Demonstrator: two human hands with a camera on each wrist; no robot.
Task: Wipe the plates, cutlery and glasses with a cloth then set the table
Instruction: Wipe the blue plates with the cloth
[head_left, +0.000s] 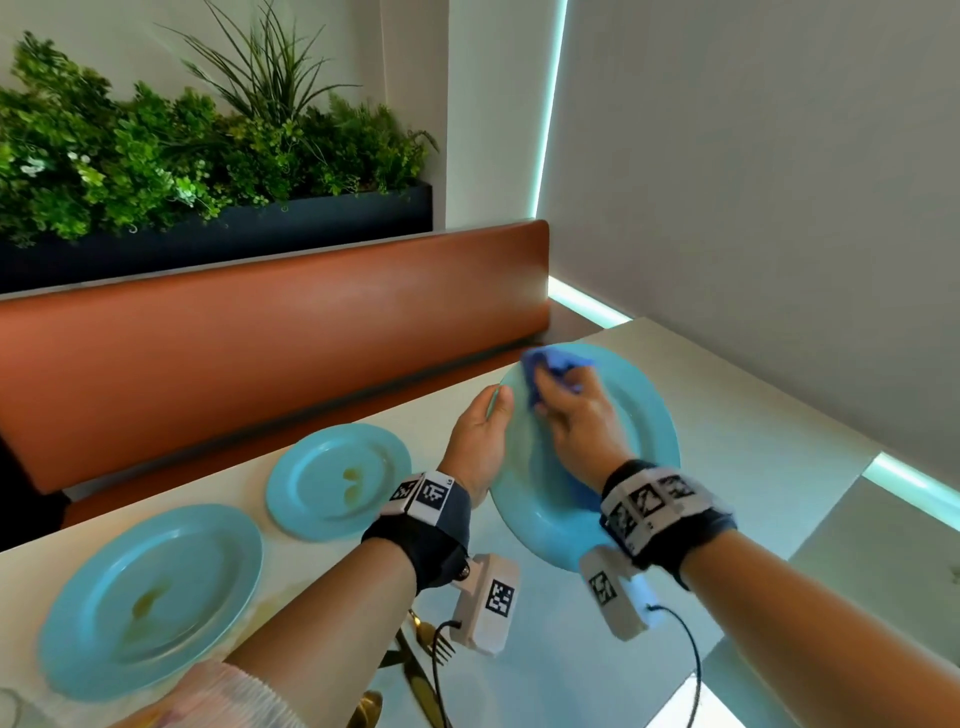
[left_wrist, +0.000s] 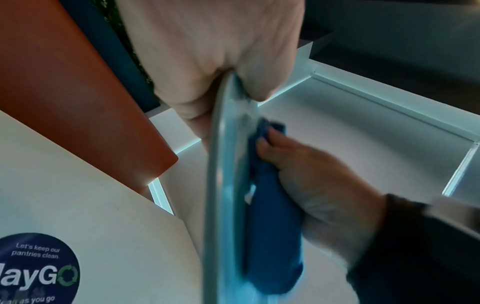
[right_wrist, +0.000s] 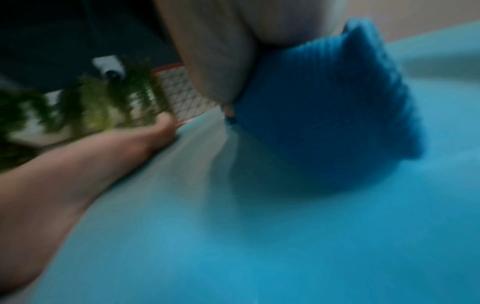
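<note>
Overhead, head view: a person's left hand (head_left: 480, 441) grips the near-left rim of a round pale-blue plastic plate (head_left: 644, 415), tilted up off the pale tabletop (head_left: 753, 441); the right hand (head_left: 576, 415) presses a bunched blue microfibre cloth (head_left: 550, 366) on the plate's far-left face
Waiting: two more pale-blue plates, one (head_left: 337, 480) just left of the left wrist, one (head_left: 150, 597) nearer, both with yellowish smears; gold cutlery (head_left: 428, 644) lies under the left forearm
Left wrist view: thumb and fingers (left_wrist: 197, 98) pinch the plate's edge (left_wrist: 221, 185), seen edge-on; right-hand fingers curl round the cloth (left_wrist: 272, 236), flat against the face
Right wrist view: blurred; cloth (right_wrist: 324, 113) lies on the plate (right_wrist: 259, 246) under the fingers, left thumb (right_wrist: 161, 127) on the rim just beyond
Judgement: unwiped surface lies toward the right wrist, so the next stroke likely pulls back toward the body
</note>
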